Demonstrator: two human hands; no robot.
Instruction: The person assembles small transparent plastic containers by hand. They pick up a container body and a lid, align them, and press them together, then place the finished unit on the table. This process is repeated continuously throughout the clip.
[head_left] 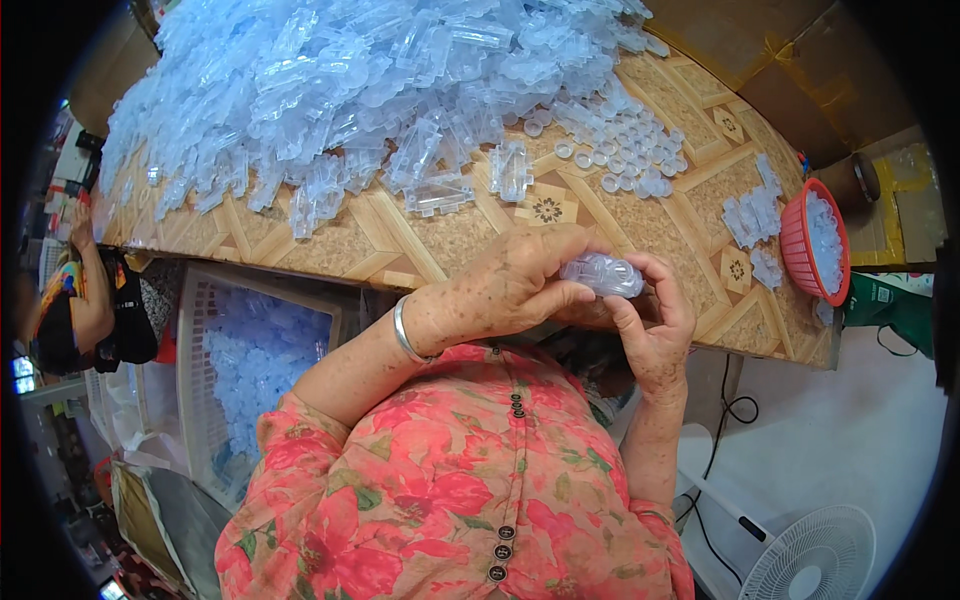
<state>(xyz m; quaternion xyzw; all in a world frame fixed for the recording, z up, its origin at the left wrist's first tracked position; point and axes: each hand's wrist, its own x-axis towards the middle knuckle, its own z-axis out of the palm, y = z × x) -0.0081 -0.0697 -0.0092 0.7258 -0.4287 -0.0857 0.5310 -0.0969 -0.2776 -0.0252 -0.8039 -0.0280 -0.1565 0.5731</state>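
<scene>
Above the table's near edge, a clear plastic part [602, 273] with rounded shapes is held between both hands. My left hand [512, 280] pinches its left end with thumb and fingers. On the other end, the fingers and thumb of my right hand [657, 325] are closed. Where the fingertips overlap the part, its details are hidden. Just beyond my hands, a loose flat clear plastic piece [511, 170] lies on the patterned table [590, 222]. Small round clear caps [625, 150] are gathered farther right.
A big heap of clear plastic pieces [330, 80] covers the far left of the table. At right stand a red basket [793, 245] and a few loose pieces [752, 215]. Below left is a white crate [192, 370]; a fan [815, 560] stands lower right. Another person's arm [93, 290] shows far left.
</scene>
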